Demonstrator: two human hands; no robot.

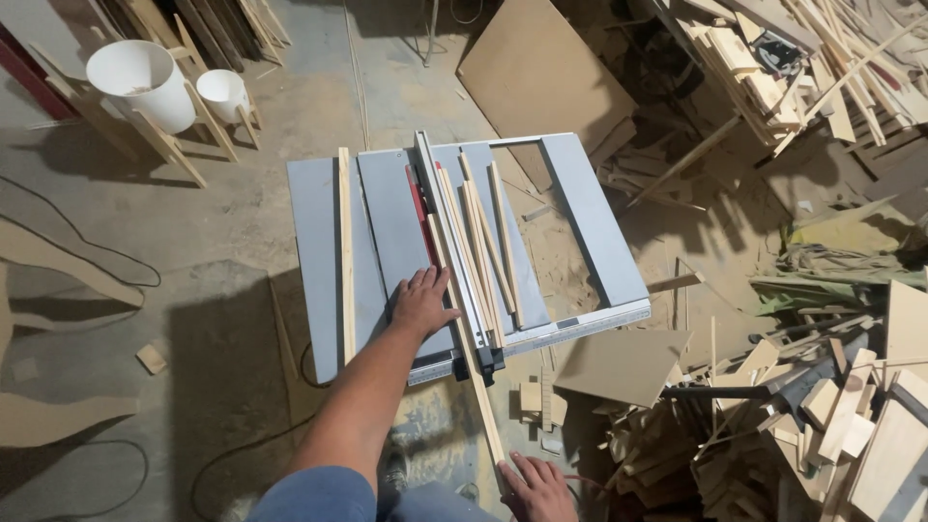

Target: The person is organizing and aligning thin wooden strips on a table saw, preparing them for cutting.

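Head view: long, thin pale wood strip (467, 329), right hand (537, 491) seemingly gripping it.

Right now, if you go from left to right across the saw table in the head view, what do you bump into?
Single wood strip → left hand → red saw guard → fence → bundle of thin strips → open gap in the table frame → right rail of the table.

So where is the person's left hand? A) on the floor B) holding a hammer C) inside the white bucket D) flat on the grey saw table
D: the left hand lies palm-down on the grey metal saw table, beside the long thin wooden strip.
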